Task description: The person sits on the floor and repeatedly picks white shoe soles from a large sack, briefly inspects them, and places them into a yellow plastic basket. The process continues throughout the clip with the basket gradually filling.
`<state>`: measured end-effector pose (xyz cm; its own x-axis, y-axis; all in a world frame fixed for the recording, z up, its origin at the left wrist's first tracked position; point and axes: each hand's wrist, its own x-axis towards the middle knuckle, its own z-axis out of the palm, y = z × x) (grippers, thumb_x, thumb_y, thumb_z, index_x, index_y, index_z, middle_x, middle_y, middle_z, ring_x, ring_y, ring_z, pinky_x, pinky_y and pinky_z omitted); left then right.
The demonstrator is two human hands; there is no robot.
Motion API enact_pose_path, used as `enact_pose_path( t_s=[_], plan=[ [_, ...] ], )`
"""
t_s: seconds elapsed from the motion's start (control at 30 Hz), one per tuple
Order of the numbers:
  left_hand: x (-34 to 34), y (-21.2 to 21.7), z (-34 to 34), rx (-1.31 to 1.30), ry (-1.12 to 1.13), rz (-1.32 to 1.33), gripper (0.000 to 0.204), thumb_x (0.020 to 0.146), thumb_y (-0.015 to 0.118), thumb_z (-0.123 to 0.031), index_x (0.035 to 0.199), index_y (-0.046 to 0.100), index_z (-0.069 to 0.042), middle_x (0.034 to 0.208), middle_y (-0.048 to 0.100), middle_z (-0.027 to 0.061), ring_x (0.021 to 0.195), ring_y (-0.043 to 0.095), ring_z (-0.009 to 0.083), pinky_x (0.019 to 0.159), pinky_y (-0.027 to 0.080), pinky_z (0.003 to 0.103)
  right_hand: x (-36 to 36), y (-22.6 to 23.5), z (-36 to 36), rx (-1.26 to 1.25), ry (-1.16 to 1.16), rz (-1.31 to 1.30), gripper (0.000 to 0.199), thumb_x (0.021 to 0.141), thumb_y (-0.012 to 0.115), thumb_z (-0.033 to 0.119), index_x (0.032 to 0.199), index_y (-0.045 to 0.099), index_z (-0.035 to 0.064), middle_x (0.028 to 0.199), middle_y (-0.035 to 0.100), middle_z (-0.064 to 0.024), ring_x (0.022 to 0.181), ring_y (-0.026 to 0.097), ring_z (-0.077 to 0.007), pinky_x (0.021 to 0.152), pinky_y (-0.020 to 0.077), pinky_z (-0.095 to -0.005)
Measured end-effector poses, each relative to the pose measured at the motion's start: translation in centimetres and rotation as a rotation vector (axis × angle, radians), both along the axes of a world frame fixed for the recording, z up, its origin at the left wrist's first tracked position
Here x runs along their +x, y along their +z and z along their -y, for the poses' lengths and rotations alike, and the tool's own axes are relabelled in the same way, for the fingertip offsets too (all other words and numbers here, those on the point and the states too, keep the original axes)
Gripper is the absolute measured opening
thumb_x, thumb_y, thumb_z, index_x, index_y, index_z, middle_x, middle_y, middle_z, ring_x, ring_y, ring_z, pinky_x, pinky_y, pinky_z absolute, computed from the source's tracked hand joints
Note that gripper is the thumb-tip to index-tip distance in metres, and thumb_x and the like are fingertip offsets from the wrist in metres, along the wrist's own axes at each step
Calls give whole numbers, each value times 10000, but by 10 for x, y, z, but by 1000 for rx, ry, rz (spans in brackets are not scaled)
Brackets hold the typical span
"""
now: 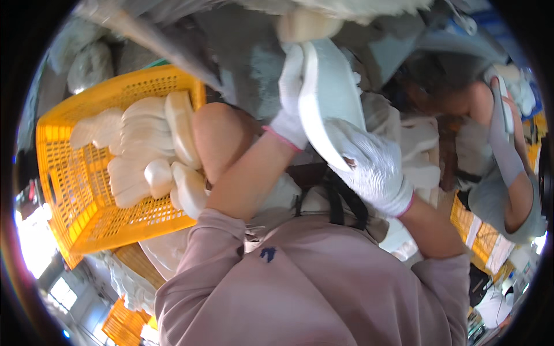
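Note:
A white shoe sole [333, 86] stands tilted in front of me, held between both hands. My left hand [293, 95], in a white knit glove with a pink cuff, is closed on its left edge near the far end. At the near end my right hand [372, 167], gloved the same way, grips the sole; its fingertips are at the rim and the glove shows a dark spot there. A rounded cream-coloured part [309, 26] is just beyond the far end of the sole; I cannot tell whether they touch.
At my left a yellow perforated basket [75, 233] holds several cream-coloured soles [144, 132]. More white soles [420, 147] are piled to my right. Further right, a co-worker's gloved arm [505, 138] is raised beside a white sole. White fluffy material [369, 7] hangs along the top.

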<state>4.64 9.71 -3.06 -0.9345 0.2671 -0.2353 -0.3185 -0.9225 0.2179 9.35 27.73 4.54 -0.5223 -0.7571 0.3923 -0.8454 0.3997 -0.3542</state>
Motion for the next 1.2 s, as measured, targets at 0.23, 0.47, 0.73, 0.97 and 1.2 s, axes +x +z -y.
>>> enact_pose_path(
  t_s=[0.23, 0.47, 0.73, 0.97, 1.2],
  plan=[
    [-62, -28, 23, -272, 265, 392, 554, 1077, 382, -426, 1376, 606, -17, 1401, 661, 163, 1279, 620, 302, 1078, 517, 414, -64, 10, 66, 54, -243, -15, 184, 945, 760, 254, 947, 725, 73, 768, 687, -169, 702, 698, -372, 609, 557, -462],
    [-40, -59, 6, -571, 318, -200, 437, 1107, 437, -324, 1355, 592, 2, 1303, 692, 186, 1161, 686, 338, 1014, 550, 413, -61, -15, 65, 13, -357, -84, 145, 928, 772, 271, 1013, 760, 154, 770, 691, -117, 639, 681, -333, 567, 542, -448],
    [-31, -43, 2, -23, 189, 89, 559, 1061, 495, -519, 1313, 579, -27, 1156, 686, 181, 1015, 693, 346, 896, 589, 491, -60, 24, 63, 189, -257, 587, 516, 901, 724, 329, 1291, 678, -5, 1163, 721, -279, 1055, 706, -455, 910, 583, -485],
    [-48, -6, 20, 549, 462, 10, 716, 1062, 407, -727, 1258, 591, -63, 1109, 703, 160, 835, 702, 362, 756, 620, 531, -88, 40, 89, -51, -219, 1368, 236, 971, 684, 235, 1028, 761, 19, 884, 777, -73, 811, 746, -171, 768, 597, -340],
    [10, -47, -6, -74, 178, 261, 972, 917, 417, -934, 1241, 631, -44, 1097, 683, 226, 1014, 683, 398, 986, 584, 573, 53, 11, 16, 35, -372, 580, 761, 838, 851, 191, 1512, 542, 17, 1290, 707, -215, 1137, 718, -377, 969, 571, -407]
  ],
)
